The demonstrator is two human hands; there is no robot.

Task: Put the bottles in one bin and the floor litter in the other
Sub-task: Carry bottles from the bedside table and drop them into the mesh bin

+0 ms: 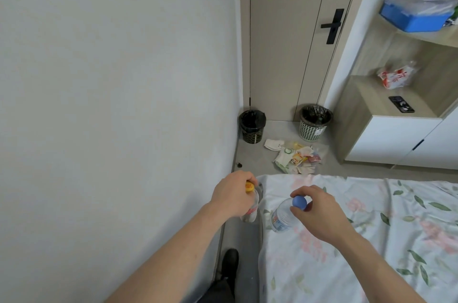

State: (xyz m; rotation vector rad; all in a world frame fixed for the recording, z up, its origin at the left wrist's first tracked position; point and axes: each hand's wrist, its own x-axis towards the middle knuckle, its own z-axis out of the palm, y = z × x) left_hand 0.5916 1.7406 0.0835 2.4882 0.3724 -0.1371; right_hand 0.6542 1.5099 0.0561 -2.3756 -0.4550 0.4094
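my left hand (234, 194) holds a bottle with a yellow cap (250, 204) by its neck, over the floor gap beside the bed (371, 240). my right hand (319, 213) pinches the blue cap of a clear bottle (281, 218) above the bed. far ahead, 2 bins, black bin (252, 126) and white bin (315, 122), stand by litter (296, 156).

bottles: 2 – yellow-capped bottle (249, 203), blue-capped bottle (282, 216) | bins: 2 – black bin (252, 126), white mesh bin (314, 124) | litter pile (297, 156): 1 | hands showing: 2
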